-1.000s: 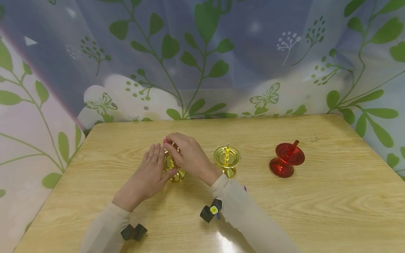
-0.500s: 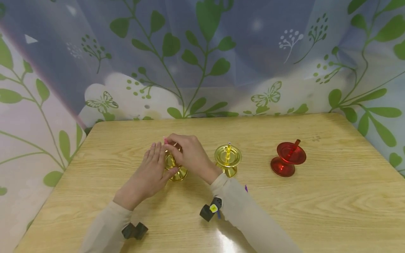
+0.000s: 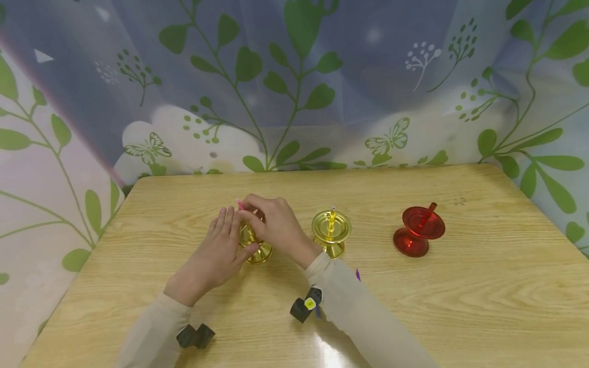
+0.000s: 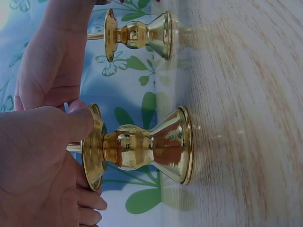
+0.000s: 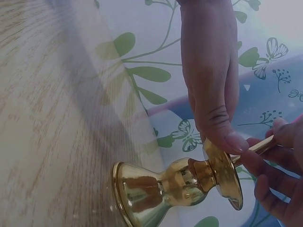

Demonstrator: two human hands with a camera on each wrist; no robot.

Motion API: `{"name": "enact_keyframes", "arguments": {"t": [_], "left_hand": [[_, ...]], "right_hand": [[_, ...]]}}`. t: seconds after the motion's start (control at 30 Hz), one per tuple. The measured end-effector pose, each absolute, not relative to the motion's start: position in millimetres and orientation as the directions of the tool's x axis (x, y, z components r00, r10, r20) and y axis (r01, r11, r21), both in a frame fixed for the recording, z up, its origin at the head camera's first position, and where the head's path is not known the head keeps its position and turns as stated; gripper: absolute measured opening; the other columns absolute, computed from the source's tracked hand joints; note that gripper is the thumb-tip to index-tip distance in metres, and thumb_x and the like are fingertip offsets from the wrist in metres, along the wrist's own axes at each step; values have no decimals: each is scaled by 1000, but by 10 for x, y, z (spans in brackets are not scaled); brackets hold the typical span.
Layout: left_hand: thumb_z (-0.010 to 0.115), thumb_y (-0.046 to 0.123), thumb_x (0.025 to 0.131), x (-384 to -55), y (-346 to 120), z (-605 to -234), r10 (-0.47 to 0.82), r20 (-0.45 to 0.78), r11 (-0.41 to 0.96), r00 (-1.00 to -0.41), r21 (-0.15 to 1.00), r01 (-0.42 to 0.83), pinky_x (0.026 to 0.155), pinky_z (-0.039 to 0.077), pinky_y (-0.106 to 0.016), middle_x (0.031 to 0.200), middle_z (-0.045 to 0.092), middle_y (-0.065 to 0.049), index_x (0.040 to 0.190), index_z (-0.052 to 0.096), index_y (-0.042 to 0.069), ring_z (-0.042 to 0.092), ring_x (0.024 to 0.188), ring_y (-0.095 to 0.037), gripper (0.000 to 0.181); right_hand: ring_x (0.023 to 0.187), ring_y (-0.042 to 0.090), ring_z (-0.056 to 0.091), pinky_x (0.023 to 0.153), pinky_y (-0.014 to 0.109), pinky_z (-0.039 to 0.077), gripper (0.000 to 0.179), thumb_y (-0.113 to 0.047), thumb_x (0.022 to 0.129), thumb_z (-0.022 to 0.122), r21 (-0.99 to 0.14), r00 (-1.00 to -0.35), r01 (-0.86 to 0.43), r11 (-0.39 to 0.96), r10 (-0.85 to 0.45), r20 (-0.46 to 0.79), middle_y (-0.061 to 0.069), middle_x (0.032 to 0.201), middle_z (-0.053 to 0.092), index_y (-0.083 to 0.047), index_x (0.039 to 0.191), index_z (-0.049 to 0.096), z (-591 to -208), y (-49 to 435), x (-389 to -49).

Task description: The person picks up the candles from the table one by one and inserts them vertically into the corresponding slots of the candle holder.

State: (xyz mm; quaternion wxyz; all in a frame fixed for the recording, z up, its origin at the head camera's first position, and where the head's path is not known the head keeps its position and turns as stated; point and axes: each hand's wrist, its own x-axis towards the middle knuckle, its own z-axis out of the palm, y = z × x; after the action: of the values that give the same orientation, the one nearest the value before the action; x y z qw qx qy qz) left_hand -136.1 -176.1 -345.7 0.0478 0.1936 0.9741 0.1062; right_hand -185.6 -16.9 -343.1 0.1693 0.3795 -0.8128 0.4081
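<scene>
On the left of the table stands a gold candle holder [image 3: 259, 254], its round dish partly hidden by both hands. My left hand [image 3: 216, 255] holds the dish by its edge, thumb on the near side and fingers round the far side, as the left wrist view shows. Above the dish my right hand [image 3: 278, 225] pinches a small pink candle [image 3: 240, 205] between thumb and fingers at the top of the holder's thin upright tube [image 5: 258, 149]. Most of the candle is hidden by the fingers.
A second gold candle holder [image 3: 331, 227] stands just right of my right hand. Farther right is a red candle holder [image 3: 418, 225]. A small purple piece [image 3: 358, 274] and a blue one [image 3: 318, 312] peek out beside the right sleeve. A leaf-printed curtain [image 3: 294, 102] hangs behind the table.
Both hands stay at the left gold candle holder, the pink candle still between the right fingers. Only a slight shift of the whole head view shows.
</scene>
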Motion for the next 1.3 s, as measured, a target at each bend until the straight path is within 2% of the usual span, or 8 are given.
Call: {"name": "enact_keyframes", "arguments": {"t": [0.6, 0.87, 1.1, 1.2, 1.3], "left_hand": [[42, 41, 102, -1344, -1751, -3425, 403, -27, 894, -915, 228, 387, 114, 13, -59, 152, 7, -38, 147, 9, -17, 3, 142, -49, 80], [41, 42, 103, -1346, -1754, -3436, 402, -30, 895, -915, 225, 386, 114, 13, -59, 152, 7, -37, 147, 9, -16, 3, 142, -49, 80], [40, 42, 103, -1348, -1765, -3462, 400, -44, 898, -915, 220, 382, 114, 12, -59, 152, 7, -37, 146, 10, -17, 2, 143, -48, 79], [40, 42, 103, -1349, -1768, -3464, 402, -38, 896, -915, 223, 385, 114, 12, -59, 152, 7, -37, 146, 10, -17, 1, 142, -48, 79], [40, 42, 103, -1351, -1765, -3462, 405, -24, 894, -914, 223, 390, 114, 13, -59, 152, 8, -38, 146, 11, -17, 3, 142, -49, 79]], "right_hand": [[64, 10, 60, 59, 19, 49, 8, -14, 94, 64, -577, -687, -723, 380, -490, 537, 4, 76, 69, -6, 93, 63, -3429, -182, -1825], [70, 13, 65, 65, 21, 53, 9, -14, 93, 65, -583, -689, -719, 377, -498, 528, 5, 86, 71, -5, 96, 63, -3445, -177, -1825], [76, 15, 67, 70, 28, 56, 20, -14, 94, 65, -602, -710, -696, 391, -499, 496, 9, 98, 72, -1, 109, 62, -3439, -137, -1804], [74, 13, 66, 68, 30, 56, 18, -13, 94, 64, -597, -702, -705, 383, -497, 509, 8, 98, 71, -2, 108, 63, -3432, -118, -1807], [70, 10, 63, 66, 25, 55, 13, -12, 95, 63, -566, -677, -732, 379, -493, 546, 5, 93, 72, -4, 104, 64, -3440, -106, -1823]]}}
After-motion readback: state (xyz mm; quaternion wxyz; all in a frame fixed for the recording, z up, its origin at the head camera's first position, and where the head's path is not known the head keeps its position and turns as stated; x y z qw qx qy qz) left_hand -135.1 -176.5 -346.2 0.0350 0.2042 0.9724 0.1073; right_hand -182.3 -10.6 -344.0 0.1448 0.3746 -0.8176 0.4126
